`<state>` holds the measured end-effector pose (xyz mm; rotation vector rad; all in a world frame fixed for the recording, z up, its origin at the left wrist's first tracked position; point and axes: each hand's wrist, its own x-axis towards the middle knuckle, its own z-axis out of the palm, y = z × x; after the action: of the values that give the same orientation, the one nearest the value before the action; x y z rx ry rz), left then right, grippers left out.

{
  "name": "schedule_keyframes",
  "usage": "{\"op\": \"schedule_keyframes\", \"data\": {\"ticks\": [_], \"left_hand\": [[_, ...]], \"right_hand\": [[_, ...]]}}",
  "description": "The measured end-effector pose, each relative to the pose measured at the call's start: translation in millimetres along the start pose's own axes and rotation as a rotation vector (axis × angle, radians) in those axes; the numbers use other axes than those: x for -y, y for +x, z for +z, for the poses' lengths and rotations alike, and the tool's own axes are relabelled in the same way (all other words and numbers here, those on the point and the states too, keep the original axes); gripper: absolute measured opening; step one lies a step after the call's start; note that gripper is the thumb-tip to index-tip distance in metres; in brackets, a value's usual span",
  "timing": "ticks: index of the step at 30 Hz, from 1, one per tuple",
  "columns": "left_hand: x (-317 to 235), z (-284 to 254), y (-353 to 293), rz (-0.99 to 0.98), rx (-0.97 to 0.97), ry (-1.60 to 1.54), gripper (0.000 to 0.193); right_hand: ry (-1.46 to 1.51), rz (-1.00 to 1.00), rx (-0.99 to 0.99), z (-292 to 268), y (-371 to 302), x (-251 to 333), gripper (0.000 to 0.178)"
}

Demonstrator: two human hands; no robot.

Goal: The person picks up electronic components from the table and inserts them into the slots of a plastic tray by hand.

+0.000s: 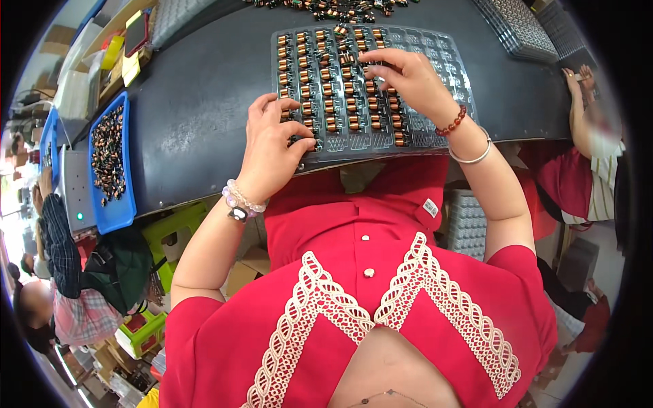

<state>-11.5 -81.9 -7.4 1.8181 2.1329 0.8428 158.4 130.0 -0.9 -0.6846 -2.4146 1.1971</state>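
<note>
A clear plastic compartment tray (442,81) lies on the dark worktable (197,109) in front of me. Its left and middle pockets hold rows of small copper-wound coil parts (331,88); the right pockets look unfilled. My left hand (275,146) rests on the tray's near-left corner, fingers curled over the pockets there; whether it holds a part is hidden. My right hand (408,78) reaches over the tray's middle, fingertips bent down onto the coil rows. A loose heap of the same coils (326,8) lies just beyond the tray's far edge.
A blue bin (112,163) with several coils sits at the table's left end, beside a grey device with a green light (78,194). Stacked grey trays (520,27) stand at the far right. Another person's arm (578,109) works at the right. Bags hang lower left.
</note>
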Motion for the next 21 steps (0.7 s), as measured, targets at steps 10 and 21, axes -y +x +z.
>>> {"op": "schedule_keyframes", "data": {"ticks": [10, 21], "left_hand": [[9, 5, -2, -0.032, -0.009, -0.043, 0.007], [0, 4, -1, -0.078, 0.005, 0.008, 0.009]], "right_hand": [[0.256, 0.011, -0.043, 7, -2, -14, 0.023], [0.4, -0.019, -0.08, 5, 0, -31, 0.023]]}}
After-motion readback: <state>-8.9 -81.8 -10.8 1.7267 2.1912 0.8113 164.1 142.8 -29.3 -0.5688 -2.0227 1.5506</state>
